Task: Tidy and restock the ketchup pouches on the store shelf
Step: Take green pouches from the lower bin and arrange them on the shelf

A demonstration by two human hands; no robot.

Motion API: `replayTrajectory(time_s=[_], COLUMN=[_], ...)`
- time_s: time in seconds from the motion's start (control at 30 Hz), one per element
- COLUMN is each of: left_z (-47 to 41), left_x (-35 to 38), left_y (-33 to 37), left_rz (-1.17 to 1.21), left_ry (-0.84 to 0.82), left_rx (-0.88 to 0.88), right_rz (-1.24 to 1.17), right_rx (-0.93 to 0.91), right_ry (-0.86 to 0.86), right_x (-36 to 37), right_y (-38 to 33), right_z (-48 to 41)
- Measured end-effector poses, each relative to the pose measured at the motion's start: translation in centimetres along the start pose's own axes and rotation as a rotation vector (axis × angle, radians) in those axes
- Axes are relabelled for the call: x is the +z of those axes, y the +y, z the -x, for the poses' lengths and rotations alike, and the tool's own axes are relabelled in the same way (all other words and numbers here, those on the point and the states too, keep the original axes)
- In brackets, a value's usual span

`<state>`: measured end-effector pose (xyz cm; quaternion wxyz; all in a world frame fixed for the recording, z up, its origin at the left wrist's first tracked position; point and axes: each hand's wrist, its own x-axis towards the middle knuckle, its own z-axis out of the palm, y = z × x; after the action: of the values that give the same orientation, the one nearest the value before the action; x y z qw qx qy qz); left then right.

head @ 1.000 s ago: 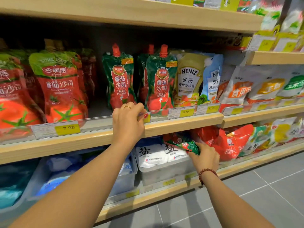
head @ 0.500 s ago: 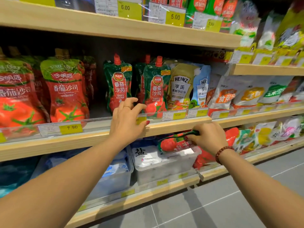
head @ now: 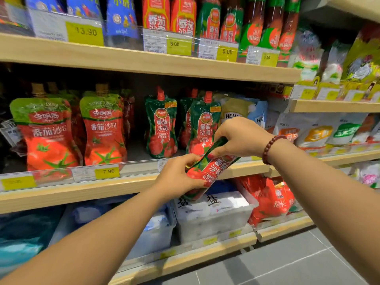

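Tan Heinz pouch (head: 236, 112) and pale-blue Heinz pouch (head: 258, 117) stand side by side, mid-right. White bags (head: 320, 130) with orange and green labels sit further right. Blue packs (head: 121, 17) top left, yellow 13.90 price tag (head: 85, 32) just beside them. Low down: clear bin (head: 213, 227) holding white salt bags (head: 226, 202), second clear bin (head: 158, 233) left of it, red bags (head: 273, 200) right of it. Grey tiled floor (head: 287, 264) bottom right.

Grocery store aisle: tiered wooden shelves (head: 144, 62) carry yellow price tags (head: 85, 32) along their edges, reading 13.90, 5.00 and 7.90. Rows of identical ketchup pouches (head: 102, 128) face front at 9 o'clock. What appear to be seasoning packets (head: 320, 128), blurred, sit at 3 o'clock, above grey floor tiles (head: 287, 264) at 5 o'clock.
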<state>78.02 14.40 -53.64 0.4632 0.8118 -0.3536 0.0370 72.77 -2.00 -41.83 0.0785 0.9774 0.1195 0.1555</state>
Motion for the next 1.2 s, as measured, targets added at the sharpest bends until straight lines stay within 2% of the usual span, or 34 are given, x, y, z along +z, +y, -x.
replayTrajectory(time_s=[0.07, 0.13, 0.27, 0.33, 0.43, 0.5, 0.67, 0.8, 0.9, 1.03, 1.1, 1.2], left_z=[0.2, 0.2, 0.4, 0.7, 1.1, 1.3, 1.7, 1.5, 1.3, 2.0, 2.2, 2.2], left_x=[-1.1, -2.2, -4.3, -4.9, -5.2, -5.3, -6.0, -7.4, -8.8, -9.4, -8.8, -7.9], left_y=[0.0, 0.1, -0.2, -0.2, -0.3, -0.5, -0.7, -1.0, -2.6, -5.1, -5.7, -5.8], left_rz=[0.016, 0.084, 0.244, 0.299, 0.408, 0.486, 0.482, 0.436, 0.179, -0.382, -0.512, -0.571], left_ry=[0.025, 0.061, 0.139, 0.151, 0.199, 0.227, 0.215, 0.137, 0.183, 0.184, 0.203, 0.318], left_rx=[0.0, -0.025, -0.088, -0.085, -0.08, -0.097, -0.062, 0.019, 0.013, -0.101, -0.098, -0.051], right_rz=[0.038, 0.009, -0.451, -0.721, -1.241, -1.442, -1.489, -1.454, -1.381, -1.274, -1.205, -1.105], right_rx=[-0.033, -0.041, 0.039, 0.144, 0.262, 0.279, 0.225, 0.185, 0.155, 0.173, 0.188, 0.199], right_ry=[0.064, 0.222, 0.626, 0.608, 0.384, 0.307, 0.31, 0.418, 0.514, 0.62, 0.661, 0.672], right_x=[0.1, 0.4, 2.3, 3.9, 6.1, 7.1, 7.7, 7.2, 6.5, 6.3, 6.6, 7.5], right_y=[-0.5, -0.6, -1.6, -3.1, -5.3, -6.0, -6.1, -5.9, -5.9, -5.7, -5.8, -6.4], right_z=[-0.6, -0.7, 0.2, 0.4, 0.4, 0.0, -0.7, -1.4, -2.4, -4.3, -5.5, -6.8])
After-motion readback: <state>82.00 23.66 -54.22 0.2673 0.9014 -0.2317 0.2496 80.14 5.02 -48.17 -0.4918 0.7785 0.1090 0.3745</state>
